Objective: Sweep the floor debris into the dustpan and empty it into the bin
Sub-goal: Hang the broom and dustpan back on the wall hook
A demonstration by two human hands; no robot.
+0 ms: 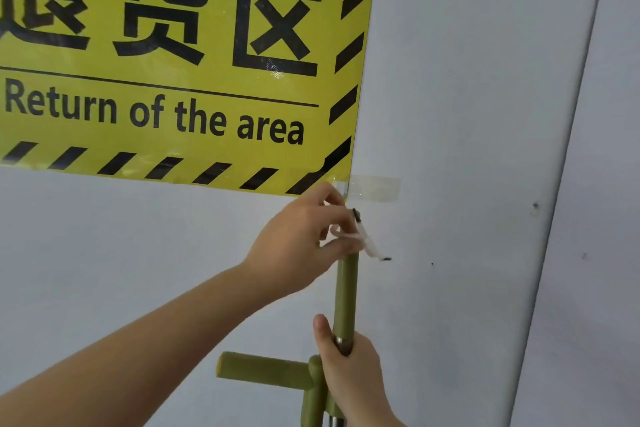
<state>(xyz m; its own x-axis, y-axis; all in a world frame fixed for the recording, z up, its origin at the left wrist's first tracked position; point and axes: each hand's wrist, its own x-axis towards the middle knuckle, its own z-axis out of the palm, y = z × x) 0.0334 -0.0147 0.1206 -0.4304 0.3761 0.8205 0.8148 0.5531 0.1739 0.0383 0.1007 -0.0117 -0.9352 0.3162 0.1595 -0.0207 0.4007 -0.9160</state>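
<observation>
An olive-green broom handle (346,291) stands upright against a pale wall. My right hand (349,371) grips it at the metal collar below the green grip. My left hand (304,236) is at the handle's top end, fingers pinched on a white hanging cord (367,243) with black tips. A second olive-green handle with a sideways crossbar (266,369), likely the dustpan's, sits beside the broom just left of my right hand. The broom head, the dustpan tray, floor debris and bin are out of view.
A yellow sign (173,62) with black stripes reading "Return of the area" is stuck on the wall (467,97), clear tape (374,188) at its lower right corner. A vertical wall seam (568,156) runs at the right.
</observation>
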